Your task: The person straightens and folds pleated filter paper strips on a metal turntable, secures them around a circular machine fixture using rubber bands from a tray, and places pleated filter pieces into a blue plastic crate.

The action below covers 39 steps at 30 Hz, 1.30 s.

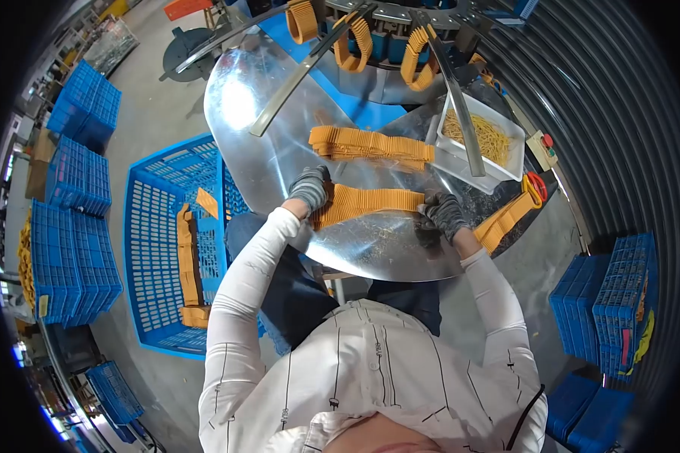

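Note:
Between my two gloved hands lies a stretched orange ribbed strip (374, 201), folded or layered, flat above the shiny metal table (347, 253). My left hand (308, 189), in a grey striped glove, is closed round its left end. At the right end, my right hand (444, 214) in a dark grey glove grips the strip with bent fingers. Just beyond it, a second bundle of orange ribbed strip (370, 146) rests on the metal. Another orange strip (506, 221) lies to the right of my right hand, near red scissor-like handles (536, 186).
A white tray (517, 155) of thin yellow strands stands at the back right. Metal arms (291, 94) of a machine reach over the table, with orange loops (418, 64) hanging behind. A blue crate (143, 264) holding orange strips stands left; stacked blue crates (75, 260) lie farther left.

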Motion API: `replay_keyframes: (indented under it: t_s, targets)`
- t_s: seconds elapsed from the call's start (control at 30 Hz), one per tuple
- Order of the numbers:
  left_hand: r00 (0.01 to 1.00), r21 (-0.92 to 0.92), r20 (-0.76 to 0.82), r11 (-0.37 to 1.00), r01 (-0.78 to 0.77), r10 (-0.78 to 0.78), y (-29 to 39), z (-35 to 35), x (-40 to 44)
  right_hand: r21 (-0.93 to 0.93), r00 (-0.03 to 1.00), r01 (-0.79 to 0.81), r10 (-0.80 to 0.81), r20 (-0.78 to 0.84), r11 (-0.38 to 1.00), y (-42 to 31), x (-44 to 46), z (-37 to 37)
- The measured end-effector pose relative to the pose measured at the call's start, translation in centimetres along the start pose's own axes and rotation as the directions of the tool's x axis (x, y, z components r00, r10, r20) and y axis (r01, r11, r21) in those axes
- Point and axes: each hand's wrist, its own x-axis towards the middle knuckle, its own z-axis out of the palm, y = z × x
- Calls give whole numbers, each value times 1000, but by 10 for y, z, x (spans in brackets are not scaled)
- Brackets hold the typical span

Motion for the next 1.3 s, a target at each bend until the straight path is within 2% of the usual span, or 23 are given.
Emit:
replay_keyframes:
  t_s: [0.07, 0.1, 0.2, 0.27, 0.37, 0.47, 0.53, 0.6, 0.67, 0.73, 0.77, 0.87, 0.97, 1.07, 1.17, 1.3]
  targets:
    - [983, 45, -180, 998, -34, 41, -4, 12, -4, -11, 1000, -22, 22, 7, 1000, -10, -9, -2]
    - [972, 33, -218, 996, -82, 87, -7, 11, -8, -6, 1000, -7, 7, -12, 1000, -17, -13, -3]
    - [951, -234, -294, 957, -171, 98, -30, 34, 11, 38, 998, 53, -51, -39, 998, -22, -13, -2]
    - [956, -287, -286, 945, -156, 70, -12, 7, -11, 101, 993, 117, -118, 4, 988, -3, 1, 4]
    - [972, -448, -233, 884, -135, 30, -6, -6, -20, 48, 978, 207, -207, -11, 977, -18, -11, 4]
    - [984, -595, -181, 797, -104, -7, -8, -13, -23, -267, 941, 327, -339, 1, 906, -17, -5, 7]
    - [992, -840, -128, 533, -102, -13, -6, -18, -28, -296, 946, 293, -320, -49, 909, -8, 2, 8]
    - [965, -775, -223, 575, -262, 139, -1, -24, -45, -256, 947, 263, -299, -114, 930, -6, 0, 10]
    - [966, -756, -224, 601, -258, 132, 3, -29, -52, -143, 945, 241, -266, -191, 960, -10, -11, 10]
    - [949, -730, -284, 610, -307, 138, -1, -25, -51, 156, 983, 133, -110, -150, 979, -34, -33, 5]
    - [956, -765, -273, 578, -282, 106, -1, -25, -52, 300, 993, 70, -37, -112, 951, -41, -39, 3]
    - [961, -825, -273, 503, -258, 46, 7, -35, -59, 155, 941, 323, -299, -161, 934, -17, -29, -1]
    - [947, -820, -317, 489, -297, 44, 9, -35, -58, 252, 952, 241, -178, -247, 937, -23, -35, -3]
    - [956, -851, -293, 452, -268, 14, 14, -32, -60, 433, 994, 110, -85, -75, 895, -32, -45, -12]
    - [944, -799, -326, 520, -302, 47, 12, -30, -62, 479, 996, 67, -34, -77, 875, -32, -46, -9]
    - [936, -783, -346, 532, -322, 59, 4, -27, -62, 441, 982, 158, -96, -160, 883, -16, -39, -7]
